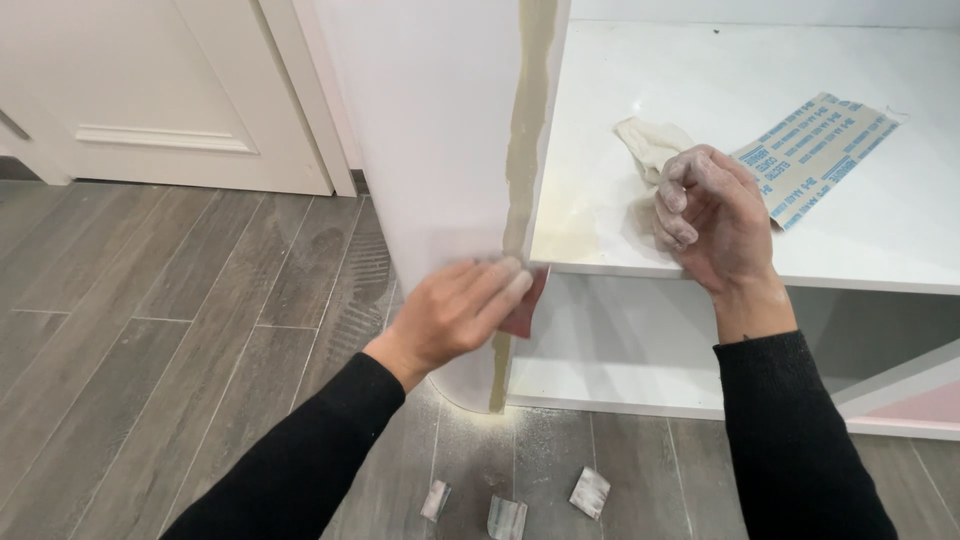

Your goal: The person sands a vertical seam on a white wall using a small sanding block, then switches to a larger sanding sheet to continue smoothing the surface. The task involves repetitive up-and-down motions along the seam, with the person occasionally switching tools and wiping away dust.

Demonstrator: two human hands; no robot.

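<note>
Left hand (455,312) — fingers pressed together on a reddish sanding sheet (527,300), held against the cabinet's filler-coated front edge (522,150). Right hand (712,215), dusty and loosely curled, rests at the shelf's (700,90) front edge beside a white rag (647,145) — a printed sandpaper sheet (820,150) lies behind. Scraps (590,492) dot the floor (150,330).

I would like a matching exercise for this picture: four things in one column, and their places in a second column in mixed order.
Things:
1. left hand
2. right hand
3. printed sheet
4. small used pieces

Places:
A. lying flat on the white shelf
B. on the grey floor below the cabinet
C. pressing a reddish sanding piece on the panel edge
D. resting at the shelf's front, near a white cloth

Pairs: 1-C, 2-D, 3-A, 4-B
</note>
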